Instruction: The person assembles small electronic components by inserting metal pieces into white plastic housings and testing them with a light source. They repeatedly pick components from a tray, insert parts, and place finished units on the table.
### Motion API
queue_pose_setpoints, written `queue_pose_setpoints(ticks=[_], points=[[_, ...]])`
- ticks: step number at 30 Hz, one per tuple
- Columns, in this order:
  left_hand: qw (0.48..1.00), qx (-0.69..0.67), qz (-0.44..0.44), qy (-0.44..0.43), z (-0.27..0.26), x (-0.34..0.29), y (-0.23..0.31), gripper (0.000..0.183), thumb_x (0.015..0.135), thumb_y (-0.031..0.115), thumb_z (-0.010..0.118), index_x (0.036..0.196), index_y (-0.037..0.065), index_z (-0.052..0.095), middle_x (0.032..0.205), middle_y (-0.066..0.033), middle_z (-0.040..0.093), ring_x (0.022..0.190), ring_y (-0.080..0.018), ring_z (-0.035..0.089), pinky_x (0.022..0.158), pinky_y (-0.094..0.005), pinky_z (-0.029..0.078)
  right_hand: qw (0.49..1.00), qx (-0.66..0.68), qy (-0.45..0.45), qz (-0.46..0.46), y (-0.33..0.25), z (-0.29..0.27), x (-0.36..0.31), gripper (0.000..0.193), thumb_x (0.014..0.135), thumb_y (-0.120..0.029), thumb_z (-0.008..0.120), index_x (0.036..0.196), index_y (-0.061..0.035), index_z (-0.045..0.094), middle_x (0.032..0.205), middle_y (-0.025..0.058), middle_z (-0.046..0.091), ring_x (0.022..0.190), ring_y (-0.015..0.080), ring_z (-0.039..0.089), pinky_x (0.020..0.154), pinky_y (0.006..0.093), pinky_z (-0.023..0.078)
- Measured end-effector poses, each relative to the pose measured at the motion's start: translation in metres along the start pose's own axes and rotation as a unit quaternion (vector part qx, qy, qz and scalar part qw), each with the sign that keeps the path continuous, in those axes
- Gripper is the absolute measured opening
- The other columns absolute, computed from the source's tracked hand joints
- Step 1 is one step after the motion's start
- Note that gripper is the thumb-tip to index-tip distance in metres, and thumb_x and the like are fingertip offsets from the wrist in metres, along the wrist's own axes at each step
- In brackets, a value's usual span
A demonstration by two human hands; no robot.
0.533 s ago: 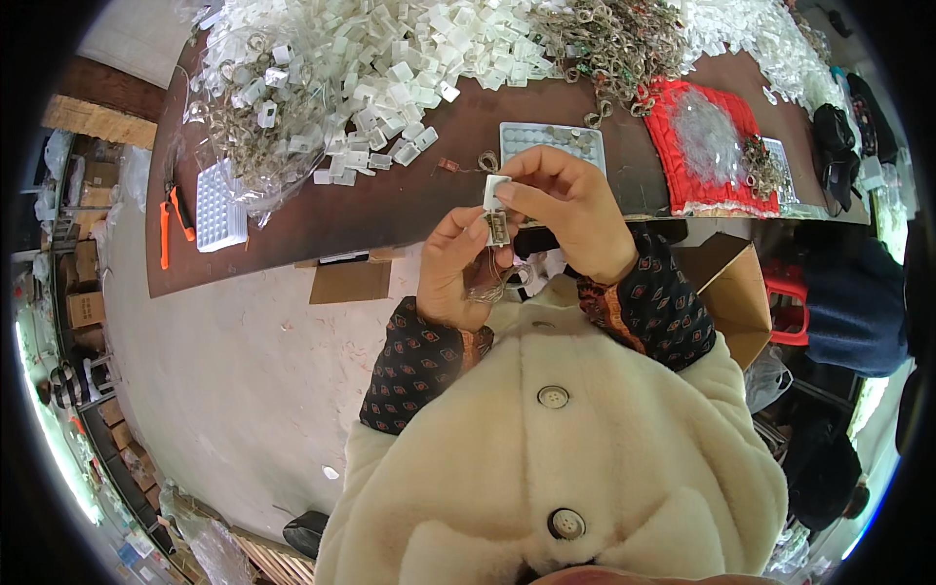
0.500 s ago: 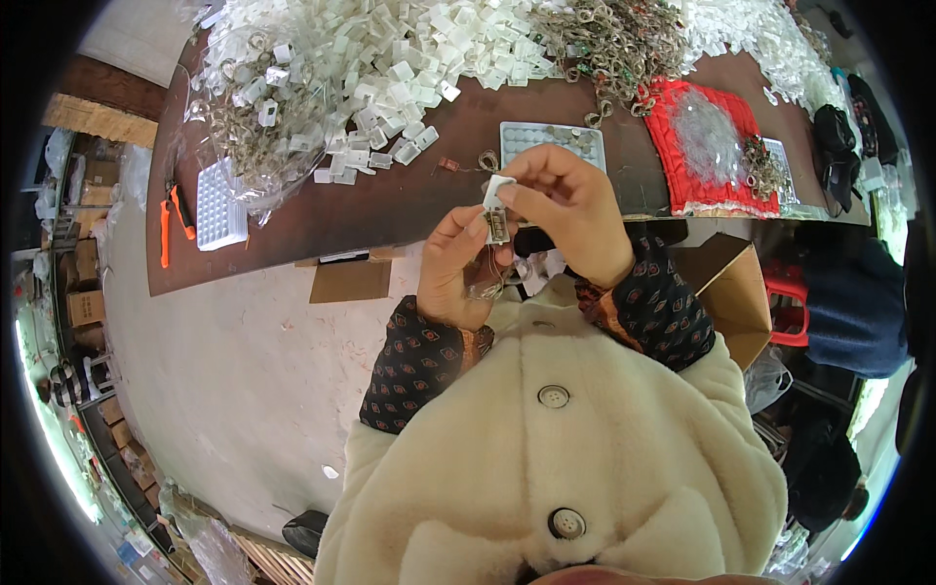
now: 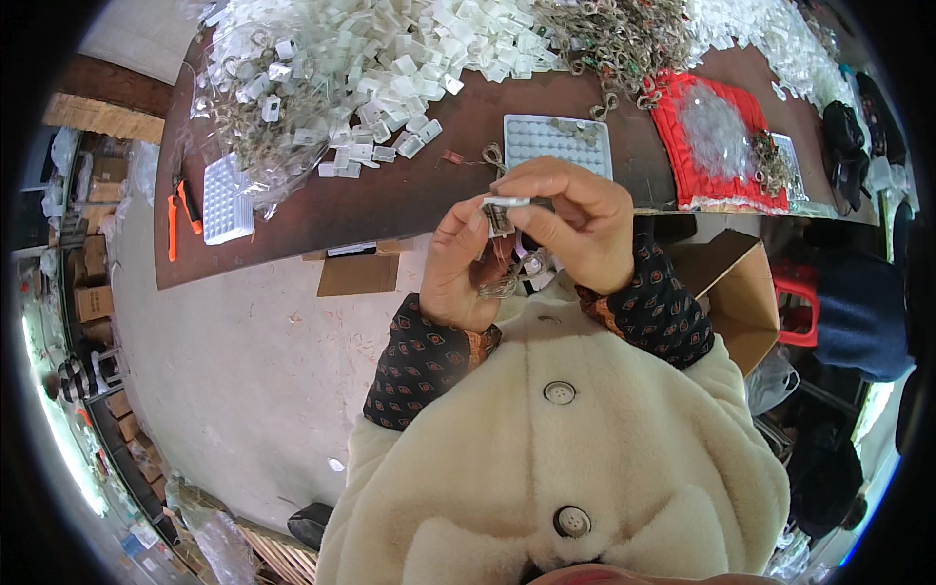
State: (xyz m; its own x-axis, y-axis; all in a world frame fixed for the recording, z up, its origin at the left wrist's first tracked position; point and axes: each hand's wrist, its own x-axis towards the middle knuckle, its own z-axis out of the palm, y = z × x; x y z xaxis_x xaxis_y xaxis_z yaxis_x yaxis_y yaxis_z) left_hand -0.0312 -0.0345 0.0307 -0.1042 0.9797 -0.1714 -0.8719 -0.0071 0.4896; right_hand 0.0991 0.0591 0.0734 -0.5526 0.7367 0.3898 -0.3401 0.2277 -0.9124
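Note:
Both my hands are raised in front of my chest, just off the table's near edge. My left hand pinches a small battery box whose inside faces up. A coil of thin wire hangs from that box beneath my left fingers. With its thumb and fingers closed, my right hand grips a small white cover, seen nearly edge-on. The cover lies against the top end of the box; whether it is joined there I cannot tell.
Heaps of clear-white plastic cases and coiled wires cover the brown table's far side. A white tray holds some small round pieces. Orange-handled pliers, another white tray and a red cloth lie around.
The white cover has tipped from standing upright above the battery box to lying nearly edge-on at its top. My right hand has come down slightly with it.

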Motion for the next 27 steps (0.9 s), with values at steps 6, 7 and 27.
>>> queue_pose_setpoints(ticks=[6,7,27], points=[[0.999,0.051,0.007,0.012,-0.001,0.006,-0.003,0.028,0.096,0.025,0.064,0.113,0.004,0.058,0.102,-0.0045,0.063,0.084,-0.0105,0.059,0.070,-0.0265,0.052,0.985,-0.109,0.059,0.124,-0.012,0.002,-0.003,0.017,0.087,0.003,0.070,0.103,0.0040,0.068,0.095,0.0081,0.071,0.088,0.0125,0.066,0.079,0.0266,0.053],[0.999,0.035,0.007,0.028,0.002,0.005,-0.003,0.025,0.095,0.022,0.066,0.111,0.004,0.060,0.103,-0.0051,0.065,0.085,-0.0096,0.060,0.071,-0.0242,0.051,0.986,-0.145,0.034,0.077,-0.012,-0.001,-0.001,0.017,0.086,0.004,0.070,0.103,0.0036,0.068,0.097,0.0091,0.071,0.089,0.0136,0.067,0.080,0.0271,0.053],[0.997,-0.012,-0.070,-0.015,0.004,0.004,-0.016,0.050,0.099,0.052,0.052,0.125,0.010,0.052,0.116,-0.0086,0.062,0.107,-0.0229,0.062,0.092,-0.0388,0.051,0.968,-0.201,-0.077,-0.126,0.004,-0.028,-0.012,0.028,0.083,0.002,0.069,0.110,-0.0045,0.072,0.117,0.0155,0.064,0.096,0.0292,0.065,0.084,0.0376,0.052]])
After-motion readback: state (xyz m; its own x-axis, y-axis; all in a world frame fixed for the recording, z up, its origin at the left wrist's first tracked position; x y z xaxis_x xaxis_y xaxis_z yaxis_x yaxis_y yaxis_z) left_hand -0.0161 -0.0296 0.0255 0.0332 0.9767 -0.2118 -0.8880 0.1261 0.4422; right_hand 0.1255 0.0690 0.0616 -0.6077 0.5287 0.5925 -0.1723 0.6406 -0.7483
